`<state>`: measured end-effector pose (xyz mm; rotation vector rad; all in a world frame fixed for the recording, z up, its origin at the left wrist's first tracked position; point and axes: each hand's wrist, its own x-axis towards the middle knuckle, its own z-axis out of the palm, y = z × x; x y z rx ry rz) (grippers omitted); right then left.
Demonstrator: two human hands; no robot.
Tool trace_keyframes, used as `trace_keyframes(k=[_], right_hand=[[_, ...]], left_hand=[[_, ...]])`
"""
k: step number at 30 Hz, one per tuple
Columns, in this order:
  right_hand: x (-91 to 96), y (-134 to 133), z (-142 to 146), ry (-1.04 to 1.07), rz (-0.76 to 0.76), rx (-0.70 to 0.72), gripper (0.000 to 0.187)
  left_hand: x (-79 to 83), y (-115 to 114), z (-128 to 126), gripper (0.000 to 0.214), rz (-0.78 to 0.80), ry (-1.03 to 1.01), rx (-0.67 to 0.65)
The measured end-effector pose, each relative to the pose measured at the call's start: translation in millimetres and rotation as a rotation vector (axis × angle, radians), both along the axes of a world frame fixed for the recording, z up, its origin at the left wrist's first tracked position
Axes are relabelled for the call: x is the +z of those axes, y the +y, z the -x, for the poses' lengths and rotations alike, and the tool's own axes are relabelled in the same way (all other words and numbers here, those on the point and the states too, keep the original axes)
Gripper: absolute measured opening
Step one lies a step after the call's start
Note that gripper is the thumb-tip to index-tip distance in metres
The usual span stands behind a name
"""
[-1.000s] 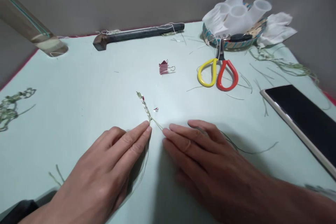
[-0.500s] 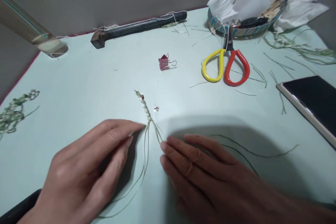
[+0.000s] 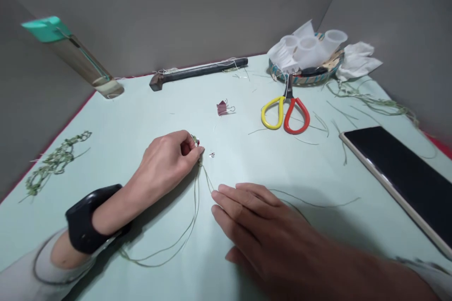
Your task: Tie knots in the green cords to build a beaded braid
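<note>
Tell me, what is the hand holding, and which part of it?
The left hand pinches the thin green knotted cord near its top end, using its fingertips. The right hand holds nothing.

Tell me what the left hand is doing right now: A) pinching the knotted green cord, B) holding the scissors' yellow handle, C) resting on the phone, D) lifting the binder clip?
A. The left hand has its fingers closed on the top of the knotted green cord, well apart from the scissors.
</note>
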<state>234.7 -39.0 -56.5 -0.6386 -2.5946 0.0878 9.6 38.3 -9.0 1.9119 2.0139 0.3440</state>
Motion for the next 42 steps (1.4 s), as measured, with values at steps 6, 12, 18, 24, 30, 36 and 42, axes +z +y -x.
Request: trace_keyframes(k=[6,12,18,24,30,36,42], right_hand=[[1.8,8.3,-0.7,-0.116,0.084,0.044,0.04],[9.5,11.0,-4.6,-0.049,0.257,0.096,0.039],[18.8,19.3,-6.0,0.096,0.315,0.078,0.033],[70.7,28.7,-8.5,0.433,0.439,-0.189,0.026],[135.3,8.9,6.5,0.608,0.444,-0.052,0.022],[156.1,7.2,17.1,0.723,0.363,0.07,0.026],[176.4,12.5,7.6,0.887,0.369,0.104,0.025]], left_hand=[[-1.0,5.1,13.9,0.026,0.035,-0.135,-0.016],[1.8,2.7,19.2,0.032,-0.002,-0.388,-0.037],[39.6,-24.0,7.9,0.028,-0.087,-0.574,-0.127],[77.8,-66.8,-9.3,0.021,-0.282,-0.695,-0.273],[92.3,-103.7,-30.3,0.018,-0.484,-0.643,-0.319],[105.8,-115.4,-41.3,0.011,-0.557,-0.654,-0.329],[107.5,-110.8,-38.8,0.03,-0.325,-0.906,-0.324]])
